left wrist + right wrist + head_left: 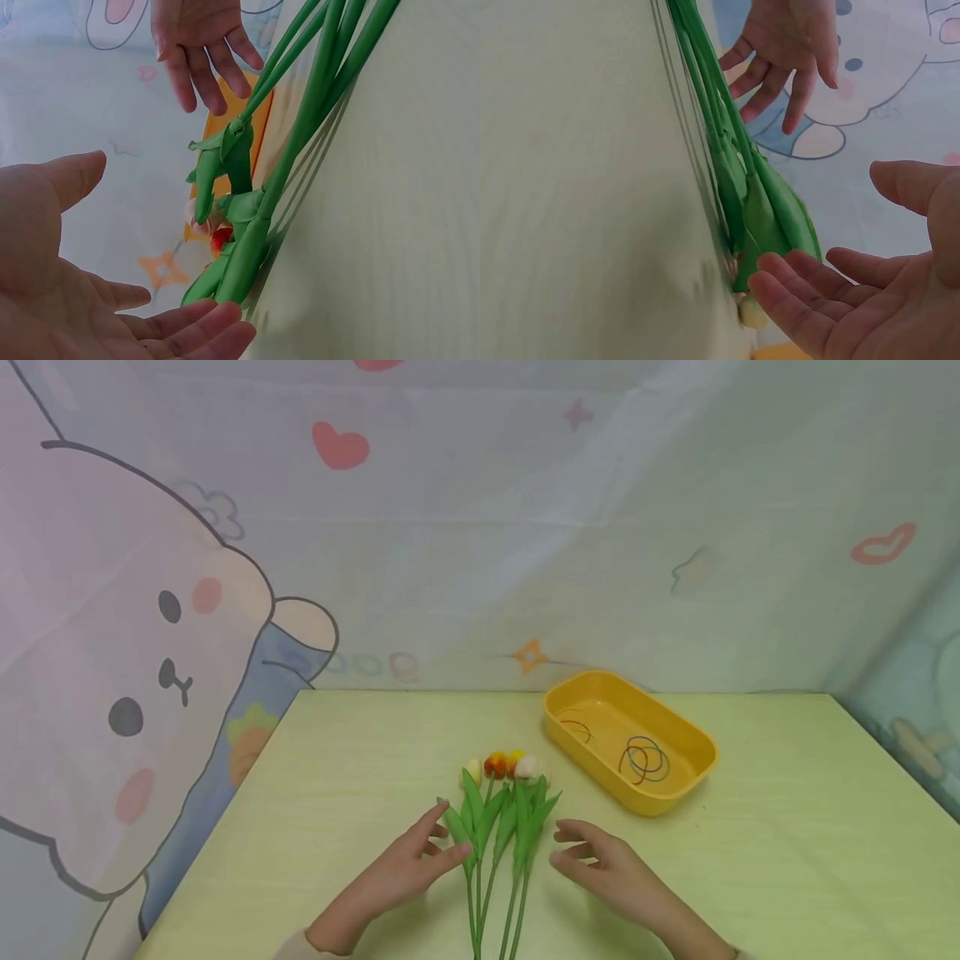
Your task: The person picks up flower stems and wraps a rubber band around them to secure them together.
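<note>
Several artificial tulips (517,818) lie together on the table, their green stems pointing toward me and their yellow, red-orange and pale heads away. My left hand (408,868) is at the left side of the bunch, fingers spread, the fingertips right at the outer leaves. On the other side, my right hand (611,868) hovers a little apart from the leaves with its fingers loosely bent and nothing in them. In the left wrist view the green leaves (244,262) sit just past the left fingertips. The right wrist view has the right palm (885,300) facing the bunch.
Behind the flowers to the right stands a yellow plastic basket (663,793) holding several thin coloured rubber bands (643,760). A pale yellow-green table (787,827) reaches back to a printed cloth backdrop (487,568) with a cartoon bear.
</note>
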